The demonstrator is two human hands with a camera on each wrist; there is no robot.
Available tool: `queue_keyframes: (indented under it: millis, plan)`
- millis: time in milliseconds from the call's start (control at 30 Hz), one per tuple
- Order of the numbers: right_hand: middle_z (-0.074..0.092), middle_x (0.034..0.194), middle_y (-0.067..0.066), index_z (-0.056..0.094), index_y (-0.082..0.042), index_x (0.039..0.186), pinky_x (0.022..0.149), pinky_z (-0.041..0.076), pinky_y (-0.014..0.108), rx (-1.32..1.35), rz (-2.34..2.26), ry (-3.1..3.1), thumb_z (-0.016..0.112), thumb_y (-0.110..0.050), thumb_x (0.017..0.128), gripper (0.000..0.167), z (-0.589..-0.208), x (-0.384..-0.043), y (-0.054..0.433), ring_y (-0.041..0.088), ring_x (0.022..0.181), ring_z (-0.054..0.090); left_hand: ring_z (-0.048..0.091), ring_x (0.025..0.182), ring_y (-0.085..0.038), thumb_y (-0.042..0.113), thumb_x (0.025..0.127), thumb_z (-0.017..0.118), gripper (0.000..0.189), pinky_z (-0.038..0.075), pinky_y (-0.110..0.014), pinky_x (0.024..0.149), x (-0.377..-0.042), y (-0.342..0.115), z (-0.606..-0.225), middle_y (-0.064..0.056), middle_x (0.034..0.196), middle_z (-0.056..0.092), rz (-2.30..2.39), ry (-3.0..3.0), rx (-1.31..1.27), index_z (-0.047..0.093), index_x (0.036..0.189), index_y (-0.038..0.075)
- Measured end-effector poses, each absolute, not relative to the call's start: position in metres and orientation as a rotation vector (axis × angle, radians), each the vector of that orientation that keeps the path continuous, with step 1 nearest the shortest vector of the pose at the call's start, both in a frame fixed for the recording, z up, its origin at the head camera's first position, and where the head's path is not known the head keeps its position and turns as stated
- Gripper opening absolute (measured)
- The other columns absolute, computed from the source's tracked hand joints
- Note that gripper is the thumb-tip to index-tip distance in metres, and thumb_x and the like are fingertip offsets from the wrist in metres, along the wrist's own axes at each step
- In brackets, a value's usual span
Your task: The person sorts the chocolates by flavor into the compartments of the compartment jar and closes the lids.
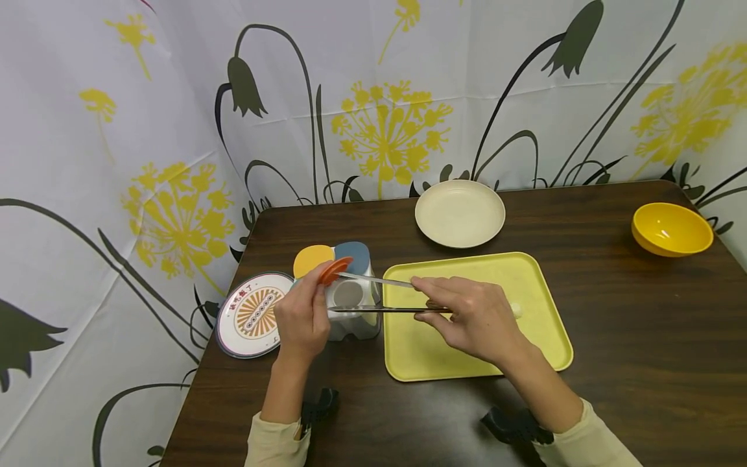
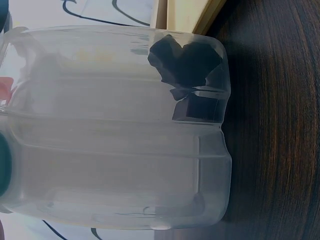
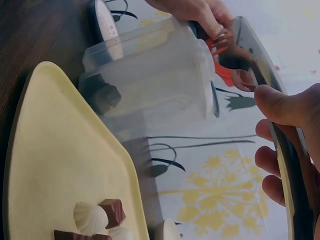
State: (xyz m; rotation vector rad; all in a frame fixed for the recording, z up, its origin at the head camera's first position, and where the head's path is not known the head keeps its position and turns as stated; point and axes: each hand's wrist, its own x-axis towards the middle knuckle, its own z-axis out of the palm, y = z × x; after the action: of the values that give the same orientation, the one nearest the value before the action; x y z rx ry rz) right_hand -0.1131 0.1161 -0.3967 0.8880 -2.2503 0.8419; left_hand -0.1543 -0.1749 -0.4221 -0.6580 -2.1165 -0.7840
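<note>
My left hand [image 1: 302, 319] grips an orange lid [image 1: 336, 268], tilted up above a clear container [image 1: 353, 331] with several compartments. Below that lid the round opening [image 1: 347, 294] is uncovered; yellow [image 1: 312, 257] and blue [image 1: 353, 254] lids cover others. Dark pieces [image 2: 186, 65] lie at the container's bottom. In my right hand [image 1: 469, 312] are metal tongs [image 1: 379, 309], held between thumb and fingers, arms spread and tips over the container. I see nothing between the tips. Brown chocolates [image 3: 113, 213] and a cream shell-shaped piece [image 3: 90, 218] lie on the yellow tray [image 1: 403, 363], partly hidden by my right hand.
A patterned white plate [image 1: 233, 331] stands left of the container. Behind the tray is a cream plate [image 1: 460, 214]; a yellow bowl [image 1: 671, 230] sits at the far right. A flowered cloth [image 1: 385, 78] hangs behind the dark table [image 1: 630, 363].
</note>
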Motion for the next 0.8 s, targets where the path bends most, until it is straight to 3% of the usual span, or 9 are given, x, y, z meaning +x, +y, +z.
queue_keyframes:
  millis: [167,333,600,800]
  plan:
    - [0.073,0.103,-0.004,0.069,-0.015,0.125,0.051,0.046,0.028,0.8,0.842,-2.264,0.084,-0.024,0.073,0.054,-0.392,-0.111,0.141,0.009,0.071,0.066,0.071,0.086,-0.027,0.013,0.093,0.046,0.037,0.057,-0.046,0.065,-0.154,-0.175,-0.422,-0.01,0.107,0.072,-0.796,-2.119,-0.657,0.065,0.124,0.006]
    - [0.072,0.109,-0.006,0.067,-0.016,0.127,0.048,0.041,0.025,0.702,0.788,-2.315,0.085,-0.019,0.069,0.061,-0.388,-0.105,0.175,0.009,0.072,0.064,0.071,0.086,-0.027,0.013,0.093,0.047,0.037,0.057,-0.046,0.067,-0.154,-0.175,-0.421,-0.01,0.107,0.072,-0.796,-2.128,-0.654,0.065,0.124,0.006]
    - [0.067,0.076,-0.011,0.071,-0.019,0.122,0.046,0.036,0.025,0.494,0.728,-2.5,0.089,-0.023,0.064,0.061,-0.403,-0.087,0.22,0.002,0.055,0.046,0.071,0.087,-0.027,0.013,0.092,0.046,0.037,0.057,-0.046,0.065,-0.154,-0.175,-0.421,-0.01,0.106,0.072,-0.79,-2.118,-0.657,0.066,0.124,0.006]
    - [0.063,0.069,-0.016,0.072,-0.018,0.119,0.043,0.031,0.024,0.362,0.74,-2.647,0.089,-0.024,0.067,0.056,-0.419,-0.074,0.245,-0.002,0.051,0.045,0.071,0.087,-0.027,0.013,0.093,0.046,0.038,0.057,-0.046,0.064,-0.154,-0.175,-0.421,-0.01,0.106,0.072,-0.789,-2.117,-0.657,0.066,0.124,0.007]
